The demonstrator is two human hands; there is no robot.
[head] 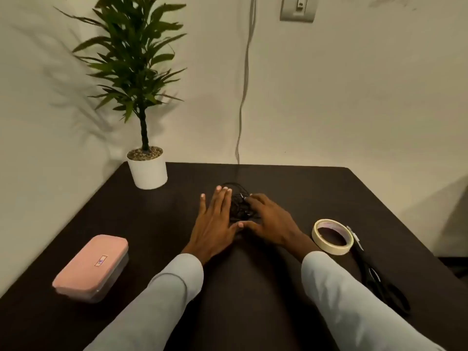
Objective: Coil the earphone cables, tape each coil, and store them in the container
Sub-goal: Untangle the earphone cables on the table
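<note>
Head view suggests we are just starting: left hand (215, 225) flat and right hand (269, 219) with fingers seemingly curled flank the uncoiled cables (239, 201) mid-surface, tape (332, 236) untouched, container (91, 267) closed.

Single head view, worn high, facing forward and down over table (291, 188). Hands close, center frame. Wall at 12 o'clock; plant (141, 97) at 11, tape (332, 236) at 3.
</note>
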